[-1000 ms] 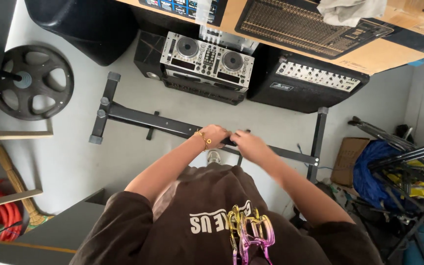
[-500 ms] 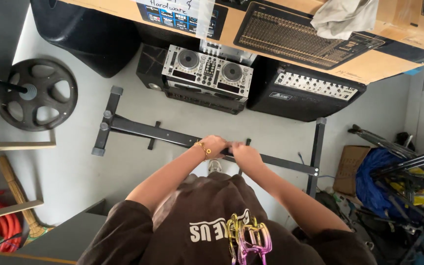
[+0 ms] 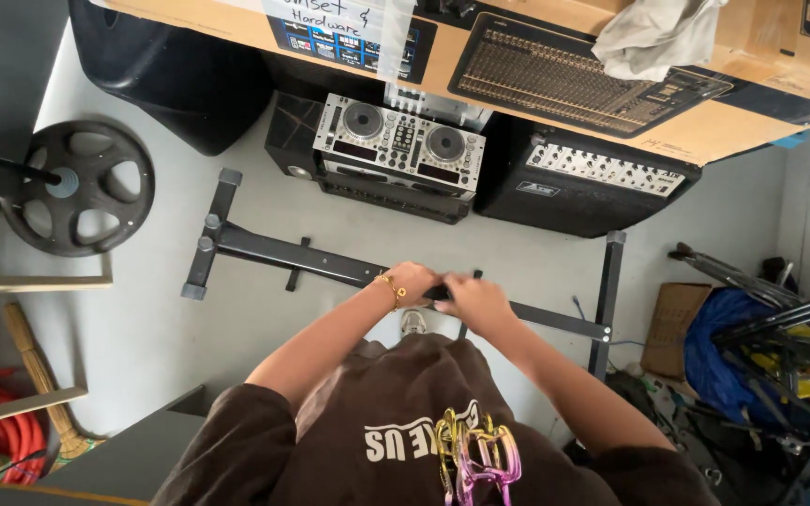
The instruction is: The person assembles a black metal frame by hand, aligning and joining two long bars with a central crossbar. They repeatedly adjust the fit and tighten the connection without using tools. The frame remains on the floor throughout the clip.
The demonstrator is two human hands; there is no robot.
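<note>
Our left hand [image 3: 412,280] and right hand [image 3: 473,300] have fingers closed around the stiff, heavy-looking black metal keyboard stand's [image 3: 330,265] centre joint, 12 o'clock of us.

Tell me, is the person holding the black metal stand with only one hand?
No, both the left hand and right hand grip the black stand.

Soft, even daylight fills the room, bright on the pale floor [image 3: 142,347] with only faint shadows beside the black stand [image 3: 283,255] lying on it. No glare. Below the stand, the brown shirt [image 3: 405,431] is nearest the lens and slightly soft. Straight edges bow towards the corners, a wide-angle effect.
</note>
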